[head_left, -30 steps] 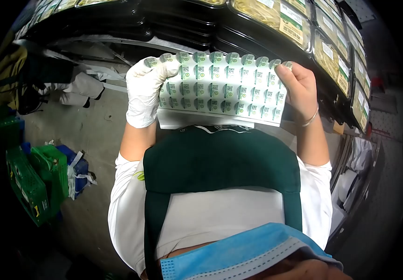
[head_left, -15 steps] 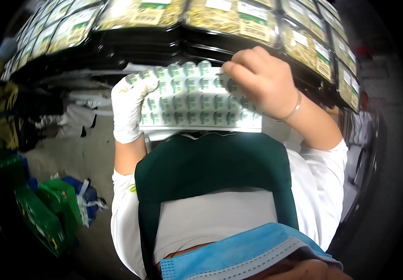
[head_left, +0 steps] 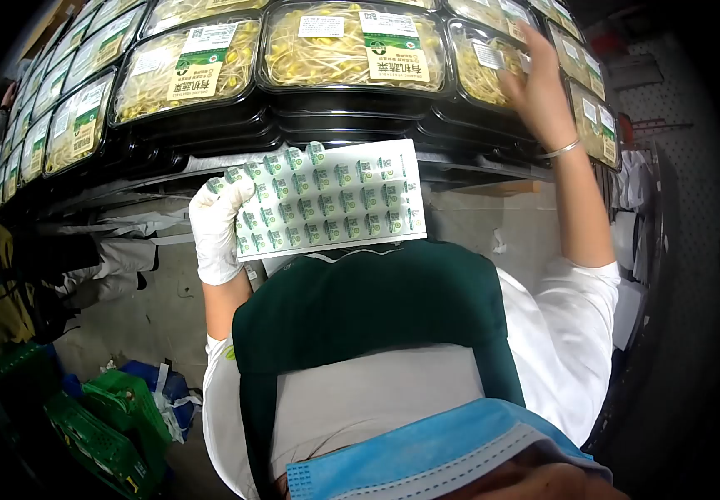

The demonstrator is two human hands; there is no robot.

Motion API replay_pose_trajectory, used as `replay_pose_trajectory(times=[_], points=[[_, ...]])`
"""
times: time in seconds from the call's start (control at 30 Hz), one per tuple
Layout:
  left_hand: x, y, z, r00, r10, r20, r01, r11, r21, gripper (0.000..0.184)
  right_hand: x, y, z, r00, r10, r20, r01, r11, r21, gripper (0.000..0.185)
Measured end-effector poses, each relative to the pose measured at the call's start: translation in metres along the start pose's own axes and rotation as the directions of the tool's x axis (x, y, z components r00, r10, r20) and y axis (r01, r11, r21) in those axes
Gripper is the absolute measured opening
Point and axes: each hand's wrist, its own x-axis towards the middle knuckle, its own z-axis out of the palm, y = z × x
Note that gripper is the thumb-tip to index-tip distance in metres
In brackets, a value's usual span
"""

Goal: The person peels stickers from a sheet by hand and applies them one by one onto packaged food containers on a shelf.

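Observation:
My left hand [head_left: 220, 225], in a white glove, grips the left edge of a white sheet of small green-and-white round stickers [head_left: 326, 204] between thumb and fingers. Several stickers along the sheet's top edge stick up past it. Bare and wearing a bracelet, my right hand [head_left: 543, 96] reaches over a clear-lidded tray of bean sprouts [head_left: 472, 79] on the right. Its thumb and fingers are apart; whether a sticker clings to a fingertip is too small to tell. Another bean sprout tray [head_left: 293, 62] lies beyond the sheet, with printed labels on its lid.
Stacked black trays of sprouts [head_left: 189, 71] fill the bench ahead from left to right. At the lower left, green crates [head_left: 114, 417] and a blue bag [head_left: 164, 383] stand on the floor. Clothes or cloths [head_left: 122, 262] hang under the bench's left side.
My right hand has left the sticker sheet and moved up and right, over a tray. The sheet's right part shows bare backing. The view has tilted toward the trays.

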Motion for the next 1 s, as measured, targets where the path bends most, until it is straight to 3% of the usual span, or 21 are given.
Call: replay_pose_trajectory(times=[0.03, 0.1, 0.17, 0.23, 0.3, 0.37, 0.4, 0.43, 0.5, 0.53, 0.57, 0.63, 0.67, 0.73, 0.87, 1.0], points=[[-0.002, 0.000, 0.000, 1.000, -0.002, 0.002, 0.002, 1.000, 0.000, 0.007, 0.002, 0.015, -0.005, 0.999, -0.048, 0.002, 0.047, 0.981, -0.188, 0.064], [-0.005, -0.001, 0.001, 0.999, 0.018, -0.038, -0.018, 1.000, 0.005, 0.007, 0.019, 0.053, -0.009, 0.998, -0.049, 0.027, 0.054, 0.966, -0.251, 0.071], [-0.004, -0.007, -0.004, 0.999, 0.039, -0.035, -0.040, 0.999, -0.015, 0.007, 0.042, 0.070, -0.005, 0.992, 0.127, -0.007, -0.126, 0.989, 0.076, 0.072], [0.003, -0.013, -0.008, 0.996, 0.070, -0.055, -0.071, 0.997, -0.020, 0.007, 0.070, 0.086, 0.009, 0.952, 0.307, 0.017, -0.288, 0.870, 0.400, 0.074], [0.001, -0.015, -0.011, 0.994, 0.090, -0.063, -0.091, 0.996, -0.014, 0.007, 0.097, 0.090, 0.041, 0.800, 0.574, 0.178, -0.510, 0.492, 0.706, 0.032], [-0.007, -0.013, -0.004, 0.994, 0.082, -0.073, -0.084, 0.996, -0.019, 0.007, 0.100, 0.117, 0.057, 0.915, 0.395, -0.086, -0.243, 0.707, 0.665, 0.044], [-0.008, -0.015, -0.006, 0.994, 0.084, -0.071, -0.086, 0.996, -0.032, 0.009, 0.091, 0.061, 0.038, 0.937, 0.312, -0.154, -0.274, 0.935, 0.225, 0.045], [-0.008, -0.017, -0.007, 0.993, 0.084, -0.078, -0.086, 0.996, -0.033, 0.009, 0.092, 0.079, 0.045, 0.976, 0.038, -0.213, -0.042, 0.999, -0.016, 0.042], [-0.011, -0.018, -0.006, 0.989, 0.111, -0.101, -0.111, 0.994, 0.001, 0.011, 0.089, 0.070, 0.036, 0.972, -0.103, -0.211, 0.092, 0.994, -0.060, 0.042], [-0.015, -0.016, -0.005, 0.989, 0.093, -0.112, -0.091, 0.996, 0.026, 0.012, 0.089, 0.088, 0.032, 0.973, -0.102, -0.207, 0.092, 0.994, -0.058, 0.042], [-0.016, -0.018, -0.007, 0.989, 0.092, -0.113, -0.090, 0.996, 0.027, 0.012, 0.089, 0.114, 0.021, 0.994, 0.038, -0.101, -0.069, 0.945, -0.320, 0.060], [-0.018, -0.028, -0.012, 0.966, 0.219, -0.138, -0.214, 0.975, 0.053, 0.012, 0.097, 0.112, 0.000, 0.957, 0.288, -0.023, -0.279, 0.898, -0.341, 0.078], [-0.013, -0.032, -0.016, 0.971, 0.199, -0.130, -0.194, 0.980, 0.050, 0.012, 0.101, 0.115, -0.009, 0.914, 0.406, 0.016, -0.372, 0.852, -0.370, 0.087], [-0.021, -0.032, -0.020, 0.966, 0.189, -0.174, -0.183, 0.982, 0.052, 0.010, 0.125, 0.145, -0.002, 0.921, 0.389, -0.008, -0.370, 0.870, -0.326, 0.078], [-0.035, -0.022, -0.017, 0.936, 0.238, -0.261, -0.210, 0.969, 0.129, 0.009, 0.191, 0.180, 0.030, 0.917, 0.395, -0.050, -0.397, 0.917, -0.036, 0.062], [-0.044, -0.019, -0.017, 0.905, 0.274, -0.327, -0.256, 0.962, 0.097, 0.011, 0.214, 0.191, 0.072, 0.972, 0.217, -0.093, -0.233, 0.941, -0.244, 0.046]])
